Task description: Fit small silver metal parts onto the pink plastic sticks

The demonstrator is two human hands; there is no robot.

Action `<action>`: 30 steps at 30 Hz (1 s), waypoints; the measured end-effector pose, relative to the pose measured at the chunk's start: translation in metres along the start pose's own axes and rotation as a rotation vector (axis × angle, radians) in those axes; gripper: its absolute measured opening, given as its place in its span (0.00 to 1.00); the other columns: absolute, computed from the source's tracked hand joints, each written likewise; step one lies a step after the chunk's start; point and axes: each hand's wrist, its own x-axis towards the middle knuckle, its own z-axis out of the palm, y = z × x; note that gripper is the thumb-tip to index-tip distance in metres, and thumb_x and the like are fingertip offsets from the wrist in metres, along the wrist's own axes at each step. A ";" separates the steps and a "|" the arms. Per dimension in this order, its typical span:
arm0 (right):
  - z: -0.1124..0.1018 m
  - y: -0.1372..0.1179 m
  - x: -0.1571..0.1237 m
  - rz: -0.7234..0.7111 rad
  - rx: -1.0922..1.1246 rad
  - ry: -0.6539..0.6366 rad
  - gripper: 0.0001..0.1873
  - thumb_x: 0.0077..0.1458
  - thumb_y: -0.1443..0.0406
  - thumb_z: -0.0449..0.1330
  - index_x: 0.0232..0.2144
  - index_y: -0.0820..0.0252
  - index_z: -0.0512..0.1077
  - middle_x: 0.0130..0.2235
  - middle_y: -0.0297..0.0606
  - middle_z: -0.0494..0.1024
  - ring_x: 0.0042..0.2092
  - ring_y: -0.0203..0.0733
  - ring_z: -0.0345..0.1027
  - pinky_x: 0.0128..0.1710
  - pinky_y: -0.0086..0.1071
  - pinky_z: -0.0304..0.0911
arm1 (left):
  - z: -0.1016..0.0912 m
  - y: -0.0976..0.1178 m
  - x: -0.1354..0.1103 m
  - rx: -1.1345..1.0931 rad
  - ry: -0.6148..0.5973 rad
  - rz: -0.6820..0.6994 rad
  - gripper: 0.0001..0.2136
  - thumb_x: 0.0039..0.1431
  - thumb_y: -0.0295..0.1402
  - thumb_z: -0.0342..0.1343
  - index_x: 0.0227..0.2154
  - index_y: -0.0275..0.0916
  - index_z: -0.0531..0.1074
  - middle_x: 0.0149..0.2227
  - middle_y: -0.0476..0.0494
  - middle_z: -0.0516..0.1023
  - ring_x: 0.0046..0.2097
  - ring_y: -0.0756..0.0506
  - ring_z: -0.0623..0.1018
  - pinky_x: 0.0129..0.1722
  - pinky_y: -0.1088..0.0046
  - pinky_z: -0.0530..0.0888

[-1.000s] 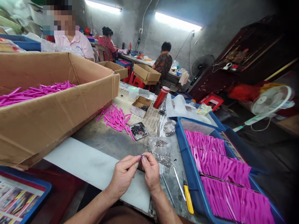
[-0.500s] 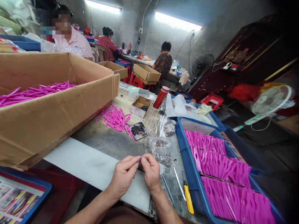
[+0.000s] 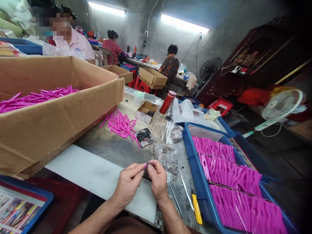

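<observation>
My left hand (image 3: 128, 183) and my right hand (image 3: 158, 179) meet over the near edge of the grey table (image 3: 117, 149), fingertips pinched together on a small pink plastic piece (image 3: 145, 165). Most of that piece is hidden between the fingers. Just beyond my right hand lie clear bags of small metal parts (image 3: 168, 156). A loose heap of pink sticks (image 3: 121, 125) lies farther up the table beside a small metal tray of dark parts (image 3: 144, 137).
A big cardboard box (image 3: 56, 113) of pink sticks stands at left. A blue tray (image 3: 202, 191) with rows of pink pieces sits at right, a yellow-handled tool (image 3: 196, 208) and tweezers beside it. A red bottle (image 3: 167, 102) and small carton stand farther back. Other people sit at far tables.
My hands stay pinched together in the same place. The person at the far left has shifted slightly leftward.
</observation>
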 end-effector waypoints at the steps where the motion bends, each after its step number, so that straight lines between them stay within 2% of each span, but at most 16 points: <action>1: 0.000 0.000 0.000 -0.007 0.003 0.005 0.09 0.46 0.60 0.54 0.24 0.60 0.64 0.22 0.30 0.62 0.24 0.33 0.55 0.23 0.25 0.54 | 0.000 0.000 0.000 0.000 -0.001 -0.003 0.11 0.50 0.28 0.49 0.36 0.36 0.73 0.24 0.48 0.65 0.19 0.55 0.62 0.16 0.80 0.63; 6: -0.001 0.000 0.001 0.036 0.034 -0.061 0.13 0.50 0.59 0.50 0.19 0.60 0.62 0.18 0.28 0.57 0.20 0.31 0.50 0.19 0.25 0.50 | 0.000 0.000 -0.001 -0.012 -0.009 0.000 0.11 0.50 0.28 0.49 0.36 0.36 0.73 0.24 0.49 0.64 0.19 0.55 0.62 0.16 0.80 0.62; 10: -0.001 0.000 0.000 0.006 0.021 -0.033 0.09 0.46 0.60 0.54 0.23 0.61 0.64 0.21 0.30 0.62 0.24 0.33 0.55 0.23 0.26 0.54 | 0.000 -0.002 -0.001 -0.006 -0.011 -0.008 0.11 0.51 0.28 0.49 0.37 0.36 0.73 0.24 0.48 0.64 0.19 0.55 0.62 0.16 0.81 0.62; 15: -0.001 -0.001 -0.001 0.053 0.039 -0.063 0.13 0.49 0.59 0.50 0.20 0.61 0.63 0.18 0.28 0.58 0.20 0.31 0.51 0.19 0.25 0.51 | 0.000 -0.002 -0.001 -0.015 -0.015 0.004 0.11 0.51 0.27 0.48 0.37 0.36 0.72 0.26 0.47 0.66 0.19 0.56 0.62 0.16 0.81 0.62; 20: 0.000 -0.002 0.000 0.011 0.032 -0.016 0.08 0.45 0.61 0.55 0.22 0.61 0.64 0.21 0.30 0.62 0.24 0.33 0.55 0.23 0.25 0.54 | 0.000 -0.002 -0.001 -0.006 -0.015 0.006 0.11 0.51 0.27 0.49 0.36 0.35 0.73 0.24 0.48 0.64 0.19 0.55 0.62 0.16 0.81 0.62; 23: -0.001 -0.002 0.000 0.045 0.043 -0.057 0.11 0.48 0.60 0.52 0.20 0.61 0.63 0.18 0.28 0.59 0.21 0.31 0.52 0.20 0.25 0.52 | 0.001 -0.002 -0.001 -0.003 -0.021 0.015 0.11 0.51 0.27 0.48 0.36 0.36 0.73 0.24 0.48 0.64 0.19 0.55 0.62 0.16 0.81 0.62; 27: -0.001 0.000 -0.001 0.015 0.045 -0.030 0.08 0.47 0.61 0.53 0.24 0.61 0.64 0.21 0.30 0.62 0.24 0.33 0.55 0.23 0.26 0.54 | 0.001 -0.002 -0.001 0.007 -0.014 0.011 0.12 0.51 0.27 0.48 0.37 0.36 0.73 0.24 0.48 0.64 0.19 0.55 0.62 0.16 0.81 0.62; 30: -0.001 0.000 -0.001 0.018 0.010 -0.035 0.08 0.47 0.61 0.53 0.21 0.61 0.64 0.20 0.29 0.61 0.23 0.33 0.54 0.23 0.25 0.53 | 0.001 -0.002 -0.001 0.014 -0.017 0.014 0.12 0.51 0.27 0.48 0.37 0.36 0.73 0.24 0.48 0.65 0.19 0.55 0.62 0.16 0.80 0.62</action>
